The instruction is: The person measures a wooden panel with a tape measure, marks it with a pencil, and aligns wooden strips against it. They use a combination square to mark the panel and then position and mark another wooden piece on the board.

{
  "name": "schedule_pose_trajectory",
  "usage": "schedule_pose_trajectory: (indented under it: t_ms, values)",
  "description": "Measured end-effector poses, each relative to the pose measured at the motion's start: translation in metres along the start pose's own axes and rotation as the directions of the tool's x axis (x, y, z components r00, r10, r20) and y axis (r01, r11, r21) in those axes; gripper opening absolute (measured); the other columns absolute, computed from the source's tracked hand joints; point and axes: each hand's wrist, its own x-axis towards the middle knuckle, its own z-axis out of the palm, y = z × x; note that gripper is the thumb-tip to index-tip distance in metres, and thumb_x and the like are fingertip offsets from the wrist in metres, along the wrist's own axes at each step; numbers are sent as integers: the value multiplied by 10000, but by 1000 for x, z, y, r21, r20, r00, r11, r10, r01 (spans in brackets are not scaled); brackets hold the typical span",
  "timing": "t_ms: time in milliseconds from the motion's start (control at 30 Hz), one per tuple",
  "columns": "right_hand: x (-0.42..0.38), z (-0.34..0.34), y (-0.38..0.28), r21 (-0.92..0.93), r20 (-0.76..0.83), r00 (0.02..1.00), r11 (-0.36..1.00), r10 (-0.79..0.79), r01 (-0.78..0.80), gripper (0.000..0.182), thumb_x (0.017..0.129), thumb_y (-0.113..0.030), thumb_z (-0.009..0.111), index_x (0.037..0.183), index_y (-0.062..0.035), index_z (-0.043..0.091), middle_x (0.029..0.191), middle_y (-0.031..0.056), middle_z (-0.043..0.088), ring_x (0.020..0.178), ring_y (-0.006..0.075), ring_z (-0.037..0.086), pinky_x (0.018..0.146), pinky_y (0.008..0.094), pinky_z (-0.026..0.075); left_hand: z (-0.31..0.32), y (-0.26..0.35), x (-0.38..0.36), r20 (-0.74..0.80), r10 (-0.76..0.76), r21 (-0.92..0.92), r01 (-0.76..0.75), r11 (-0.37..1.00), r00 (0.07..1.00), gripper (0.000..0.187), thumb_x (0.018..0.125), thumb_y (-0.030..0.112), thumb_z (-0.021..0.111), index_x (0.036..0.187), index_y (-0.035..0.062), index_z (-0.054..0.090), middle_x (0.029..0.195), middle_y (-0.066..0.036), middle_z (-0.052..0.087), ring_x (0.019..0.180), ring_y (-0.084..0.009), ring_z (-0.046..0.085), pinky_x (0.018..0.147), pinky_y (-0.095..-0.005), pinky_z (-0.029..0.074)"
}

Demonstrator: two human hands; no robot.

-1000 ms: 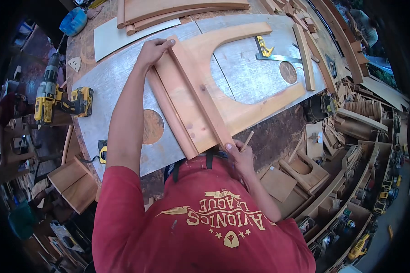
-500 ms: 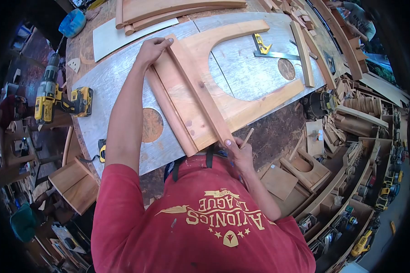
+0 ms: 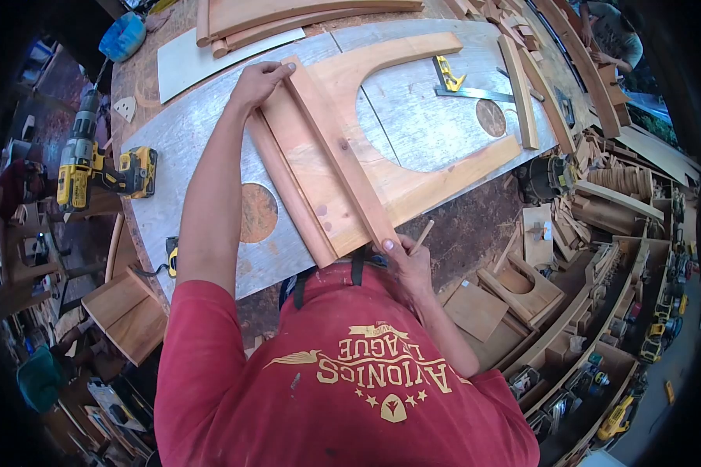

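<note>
My left hand (image 3: pixel 258 84) is closed on the far end of a straight wooden strip (image 3: pixel 339 148), its thumb and fingers at the strip's end. The near end is gripped by my right hand (image 3: pixel 409 261), with the thumb on top. A pencil (image 3: pixel 422 236) sticks out between the right hand's fingers. Under the strip lies a flat wooden panel (image 3: pixel 304 159) with a rounded rail (image 3: pixel 290 191) along its left side. A curved, U-shaped part (image 3: pixel 452 177) of the panel extends to the right. The strip lies across the panel, roughly parallel to the rail.
A yellow combination square (image 3: pixel 449 76) lies near two loose wooden strips (image 3: pixel 518 93) on the grey board (image 3: pixel 175 156). A cordless drill (image 3: pixel 82 159) stands at the left, a tape measure (image 3: pixel 171 257) at the board's near edge. Curved wooden parts (image 3: pixel 304 22) lie at the back. Another person (image 3: pixel 614 39) is far right.
</note>
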Motion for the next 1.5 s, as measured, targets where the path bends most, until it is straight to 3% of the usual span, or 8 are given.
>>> schedule_pose_trajectory:
  t_ms: [300,500,733,1167,1267,1400,1467,1500]
  values:
    - [3,-1,5,1,-16,1000,1000,-25,25,435,890,-279,790,1157,48,686,840,27,714,535,6,436,464,198,311,-4,7,0,51,-29,56,26,998,998,702,856,563,726,1247,-18,683,1269,-202,665,1251,-299,583,1089,-397,406]
    - [2,-4,8,-122,-55,994,988,-97,90,417,903,-252,769,1171,55,682,950,67,719,781,92,606,716,244,492,-11,12,2,127,0,106,-14,994,992,740,849,556,727,1298,-26,645,1297,-214,646,1254,-323,579,1094,-410,403]
    - [10,-47,-14,-154,-352,876,943,-331,294,247,970,-238,655,1059,-15,714,818,-1,655,569,25,441,504,222,339,-14,14,7,142,-26,138,6,990,990,754,846,530,736,1320,-45,624,1318,-224,633,1277,-326,564,1101,-402,398]
    - [1,-19,-55,-389,-21,904,836,-428,387,302,1019,-232,571,982,49,677,817,64,594,763,137,532,693,318,437,-20,24,-1,201,-41,99,21,995,979,792,845,539,739,1329,-73,607,1347,-227,618,1297,-326,555,1111,-403,397]
    - [31,-7,-86,-458,16,603,530,-797,713,290,1043,-233,525,979,10,670,804,23,568,696,80,477,631,241,393,-19,28,-1,195,-47,117,24,993,980,777,847,533,736,1323,-68,613,1340,-221,625,1283,-321,566,1103,-402,405]
    - [88,6,-118,-419,117,603,511,-789,750,298,1054,-239,521,1017,21,660,793,23,545,661,75,447,617,247,384,-19,20,5,189,-35,150,7,989,981,726,855,521,726,1294,-52,640,1282,-205,658,1230,-301,595,1073,-387,426]
    - [101,35,-146,-343,123,807,739,-577,580,273,1020,-187,529,1056,41,674,959,156,684,863,240,654,787,364,511,-18,18,6,182,-37,162,7,987,983,713,861,516,721,1286,-51,645,1267,-198,666,1217,-293,600,1065,-381,429]
    - [124,47,-147,-305,196,730,666,-655,680,251,993,-168,559,1079,34,682,960,169,691,861,270,666,789,365,521,-18,21,4,174,-45,173,14,985,984,689,866,507,716,1270,-47,653,1262,-193,669,1212,-292,604,1065,-377,430]
